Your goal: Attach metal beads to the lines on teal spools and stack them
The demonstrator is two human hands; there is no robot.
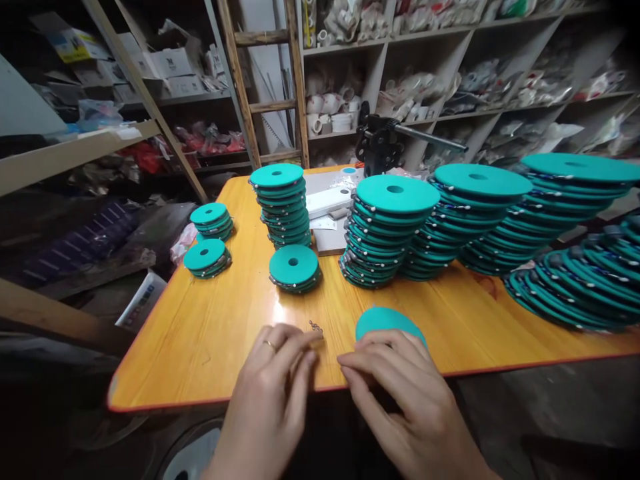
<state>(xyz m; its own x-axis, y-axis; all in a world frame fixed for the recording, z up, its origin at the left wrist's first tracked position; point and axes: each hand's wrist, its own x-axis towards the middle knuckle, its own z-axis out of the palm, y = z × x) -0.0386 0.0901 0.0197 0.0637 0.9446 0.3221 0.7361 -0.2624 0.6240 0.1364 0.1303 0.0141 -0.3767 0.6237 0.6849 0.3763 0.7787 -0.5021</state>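
Observation:
My left hand (273,380), with a ring on one finger, sits at the table's near edge, its fingertips drawn together. Whether they pinch something tiny, I cannot tell. Just beyond them lies a small cluster of metal wire clips (315,327). My right hand (395,393) rests over a teal disc (383,322), fingers across its near edge and most of the disc showing beyond them. Stacks of teal discs with central holes stand on the orange wooden table (200,347), the nearest a short stack (293,270) ahead of my hands.
Taller, leaning stacks of teal discs (395,227) fill the table's right side. Behind them are white boxes (327,203) and a black hand-cranked device (380,141). A wooden ladder (265,87) and shelves packed with white goods (415,87) stand behind the table.

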